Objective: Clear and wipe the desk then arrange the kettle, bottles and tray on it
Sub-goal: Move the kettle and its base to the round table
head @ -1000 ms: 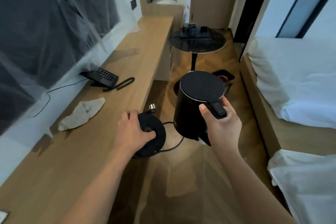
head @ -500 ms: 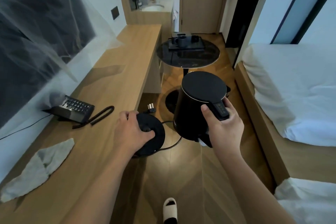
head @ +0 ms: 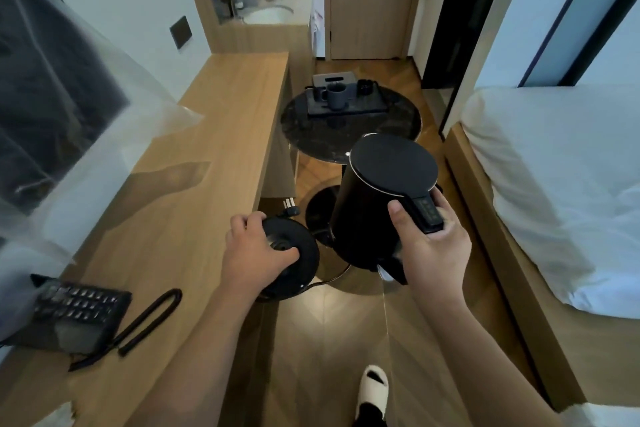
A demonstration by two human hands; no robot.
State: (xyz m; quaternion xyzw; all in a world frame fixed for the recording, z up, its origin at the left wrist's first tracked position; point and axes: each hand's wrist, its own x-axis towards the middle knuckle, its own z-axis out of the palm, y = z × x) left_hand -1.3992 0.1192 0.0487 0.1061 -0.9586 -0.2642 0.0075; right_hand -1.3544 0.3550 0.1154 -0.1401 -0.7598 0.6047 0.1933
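Head view, looking forward and down. Black electric kettle (head: 384, 204) carried in the air over the wood floor, right of the desk edge, upright with a slight lean. Right hand (head: 433, 246) wrapped around its handle, thumb laid on top beside the button strip: a carrying grip, likely chosen to keep the body level and the lid shut. Round black kettle base (head: 291, 260) pinched in the left hand (head: 256, 253), fingers curled over the near rim and thumb close to the centre connector, held just beside the desk edge and not resting on it. Power cord (head: 332, 279) looping below between base and kettle, plug (head: 290, 210) poking out past the base near the desk corner. Base and kettle held apart, one per hand, probably so the base can be set down first and the kettle seated on it after.

Long wooden desk (head: 194, 191) at left, mostly bare along the middle and far end, so room enough for both pieces. Black desk telephone (head: 74, 314) with coiled cord at the near end, against the wall. Clear plastic sheeting (head: 114, 135) drooping over the wall side of the desk, a possible snag.

Dark tray (head: 346, 104) with a grey mug (head: 336, 95) waiting on the round black side table (head: 349, 135) ahead, not yet brought over. No bottles clearly made out from here. White bed (head: 554, 191) at right. Slippered foot (head: 374, 388) at the bottom edge.
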